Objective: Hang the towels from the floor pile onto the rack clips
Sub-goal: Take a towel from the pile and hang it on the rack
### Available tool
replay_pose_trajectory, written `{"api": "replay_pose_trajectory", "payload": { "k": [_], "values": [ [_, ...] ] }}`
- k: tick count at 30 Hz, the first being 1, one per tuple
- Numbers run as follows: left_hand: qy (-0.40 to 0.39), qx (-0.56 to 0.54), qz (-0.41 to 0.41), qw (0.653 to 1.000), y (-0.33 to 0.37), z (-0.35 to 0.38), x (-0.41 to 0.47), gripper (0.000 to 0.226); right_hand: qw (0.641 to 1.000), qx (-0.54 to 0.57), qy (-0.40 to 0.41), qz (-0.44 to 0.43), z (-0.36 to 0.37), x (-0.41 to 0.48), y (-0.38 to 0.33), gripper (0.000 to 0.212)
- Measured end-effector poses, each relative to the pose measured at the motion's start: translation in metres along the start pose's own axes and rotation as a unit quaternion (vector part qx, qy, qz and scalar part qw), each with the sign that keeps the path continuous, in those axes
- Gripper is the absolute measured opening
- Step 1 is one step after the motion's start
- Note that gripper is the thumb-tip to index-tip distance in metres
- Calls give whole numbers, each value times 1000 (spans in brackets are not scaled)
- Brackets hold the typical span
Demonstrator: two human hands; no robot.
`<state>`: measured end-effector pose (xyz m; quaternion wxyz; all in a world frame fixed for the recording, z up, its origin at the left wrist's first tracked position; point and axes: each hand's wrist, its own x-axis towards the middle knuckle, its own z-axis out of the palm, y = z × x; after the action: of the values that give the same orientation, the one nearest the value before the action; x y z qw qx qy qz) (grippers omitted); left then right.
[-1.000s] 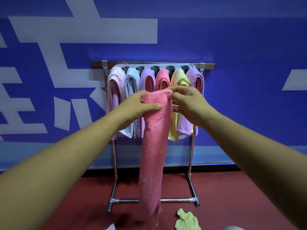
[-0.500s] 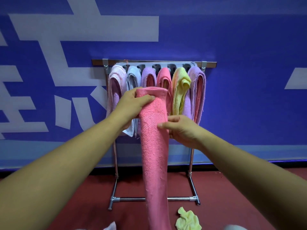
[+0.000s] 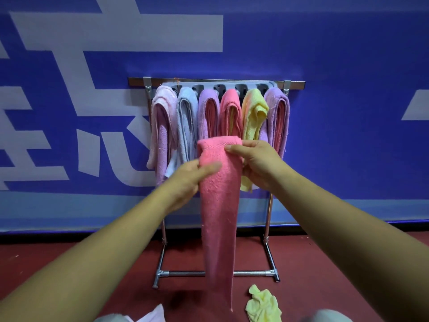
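Between left hand (image 3: 185,180) and right hand (image 3: 260,163), pinched: pink towel (image 3: 219,205).

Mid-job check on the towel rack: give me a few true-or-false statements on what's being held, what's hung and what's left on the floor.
1. The left hand and the right hand both have a grip on the pink towel. True.
2. Six towels hang on the rack. True.
3. The pink towel is already clipped up. False: it hangs only from the hands, in front of the hung ones.
4. No towel lies on the floor. False: a yellow towel lies crumpled there, near the rack's base.
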<state>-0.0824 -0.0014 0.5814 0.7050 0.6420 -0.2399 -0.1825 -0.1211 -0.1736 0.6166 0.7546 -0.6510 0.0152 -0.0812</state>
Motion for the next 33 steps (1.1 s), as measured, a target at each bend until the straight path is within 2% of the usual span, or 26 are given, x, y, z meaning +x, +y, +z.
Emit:
{"api": "replay_pose_trajectory", "payload": {
  "k": [2,3,6,10,13,16,19,21,25,29,32,33],
  "values": [
    [18,128,8,992,-24,-1,-4,33,1000,-10,16,-2,2,2,-4,13],
    [39,152,13,987,-33,-2,-4,28,1000,-14,21,-2,3,3,-6,10],
    [73,100,19,992,-46,-3,-7,16,999,-29,29,4,0,6,-9,6],
    [64,24,29,997,-40,7,-7,18,999,-20,32,24,-3,10,-3,7],
    [94,-32,50,994,-29,13,-2,16,996,29,-8,84,-5,7,7,14],
    [139,13,83,987,-22,9,6,16,986,37,-78,144,-10,2,22,28],
    [174,70,91,978,-20,4,11,15,982,45,-116,143,-12,-5,37,26],
    [185,90,87,975,-19,3,12,18,982,28,-128,136,-12,-10,46,33],
    [213,38,65,974,-14,-3,15,14,983,-35,-122,136,-16,-15,63,27],
    [223,0,27,974,-11,-6,12,8,989,-13,-110,97,-16,-16,64,23],
    [145,-153,-29,977,-13,0,5,35,996,14,-60,60,-9,-16,53,19],
    [110,-172,-40,978,-17,2,1,44,997,23,-48,54,-7,-15,48,21]
  ]
}}
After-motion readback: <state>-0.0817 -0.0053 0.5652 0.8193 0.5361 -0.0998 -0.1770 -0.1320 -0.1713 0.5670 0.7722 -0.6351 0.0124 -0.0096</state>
